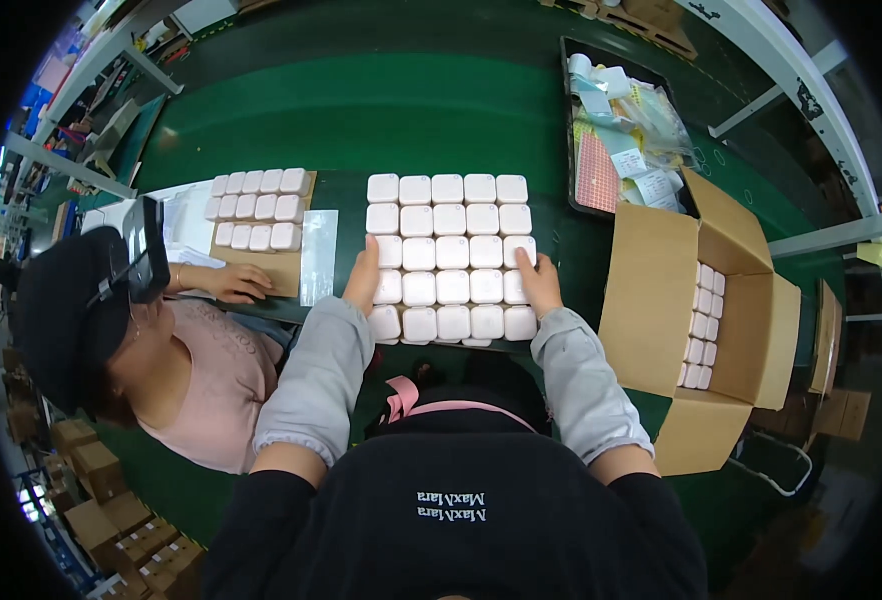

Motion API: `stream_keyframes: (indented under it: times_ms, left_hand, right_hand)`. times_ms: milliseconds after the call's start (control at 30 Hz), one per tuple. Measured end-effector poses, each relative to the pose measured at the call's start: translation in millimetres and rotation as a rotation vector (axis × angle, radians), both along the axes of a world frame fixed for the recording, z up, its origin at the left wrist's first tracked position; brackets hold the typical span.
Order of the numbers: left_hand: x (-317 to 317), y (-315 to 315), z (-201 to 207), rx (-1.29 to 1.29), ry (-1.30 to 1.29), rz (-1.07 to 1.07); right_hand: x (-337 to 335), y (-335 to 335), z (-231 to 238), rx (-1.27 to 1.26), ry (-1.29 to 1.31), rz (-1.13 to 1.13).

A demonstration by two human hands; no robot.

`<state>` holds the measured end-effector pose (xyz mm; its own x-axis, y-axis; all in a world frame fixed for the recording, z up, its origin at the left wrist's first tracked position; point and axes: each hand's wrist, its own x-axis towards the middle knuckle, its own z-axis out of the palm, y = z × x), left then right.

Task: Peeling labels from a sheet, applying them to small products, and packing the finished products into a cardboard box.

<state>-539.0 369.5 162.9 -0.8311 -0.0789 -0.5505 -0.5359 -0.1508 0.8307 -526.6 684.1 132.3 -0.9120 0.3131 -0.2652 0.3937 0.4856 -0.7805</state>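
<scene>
The left hand (363, 277) and right hand (540, 284) clasp opposite sides of a block of white, rounded-square plastic-looking cases (451, 252) on the green tabletop (361, 110), apparently squaring it; next needs even inward pressure, I'd judge. I count twenty-five on top, lower ones mostly hidden; one open brown cardboard carton (641, 300).

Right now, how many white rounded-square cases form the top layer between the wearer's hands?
25 white cases, in five rows of five between the left hand and right hand. Edges show beneath the nearest row, so more may be hidden underneath.
</scene>
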Motion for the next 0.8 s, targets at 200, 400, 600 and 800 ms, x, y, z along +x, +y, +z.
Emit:
stream_keyframes:
  times_ms: [200,400,600,800]
  left_hand:
    - [0,-1,-3,-0.155,-0.012,-0.038]
    - [5,13,20,-0.166,0.015,-0.078]
    - [15,-22,69,0.295,0.095,-0.196]
    - [18,7,168,0.331,0.147,-0.325]
  right_hand:
    - [-2,-5,32,-0.285,-0.067,-0.050]
    - [10,5,55,-0.376,-0.064,-0.100]
    - [26,-8,92,-0.480,0.001,-0.075]
    - [67,13,160,-0.481,0.050,-0.223]
